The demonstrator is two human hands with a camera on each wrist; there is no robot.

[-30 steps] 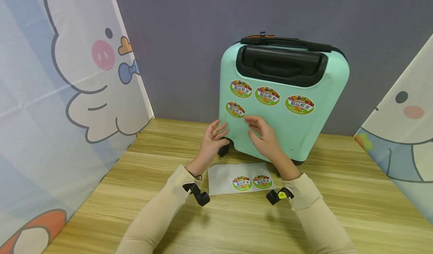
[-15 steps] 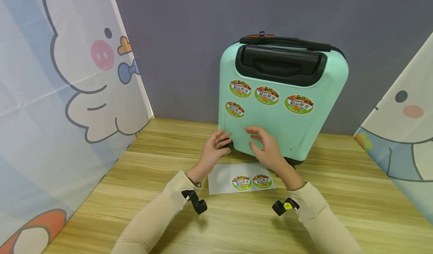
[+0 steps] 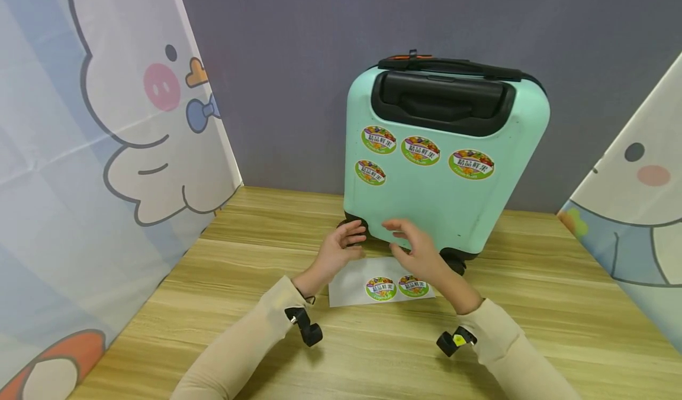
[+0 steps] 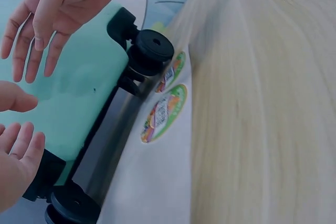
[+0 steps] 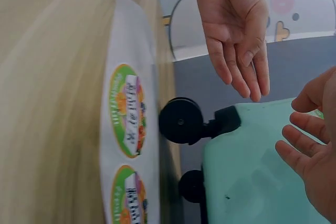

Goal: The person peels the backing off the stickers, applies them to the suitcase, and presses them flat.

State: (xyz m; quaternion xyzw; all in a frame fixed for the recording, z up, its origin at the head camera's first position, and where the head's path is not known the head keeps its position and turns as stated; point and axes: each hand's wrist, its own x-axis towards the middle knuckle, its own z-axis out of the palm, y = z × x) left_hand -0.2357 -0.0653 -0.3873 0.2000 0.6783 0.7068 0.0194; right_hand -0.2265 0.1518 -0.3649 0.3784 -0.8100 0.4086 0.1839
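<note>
I have the mint-green hard-shell suitcase (image 3: pixel 431 202) at the far side of the light wood-grain tabletop (image 3: pixel 256 258), standing on black round wheels (image 5: pixel 181 121), its broad panel turned to the near side, presumably so all of it is within reach. Four printed oval fruit stickers (image 3: pixel 421 151) sit on that panel: three in a row below the black recessed handle (image 3: pixel 444 101), one beneath the row's left end. Just nearer lies the white rectangular sheet (image 3: pixel 346 281), with two matching oval stickers (image 3: pixel 380 289) toward its right; I judge it sits there to keep the reach to the case short. The left hand (image 3: pixel 338 249) hovers near the suitcase's left wheel, the right hand (image 3: pixel 418 252) before its lower edge. Both have relaxed, slightly bent fingers and grip nothing (neither wrist feed shows me anything pinched). The sheet lies flat, so likely needs no steadying.
</note>
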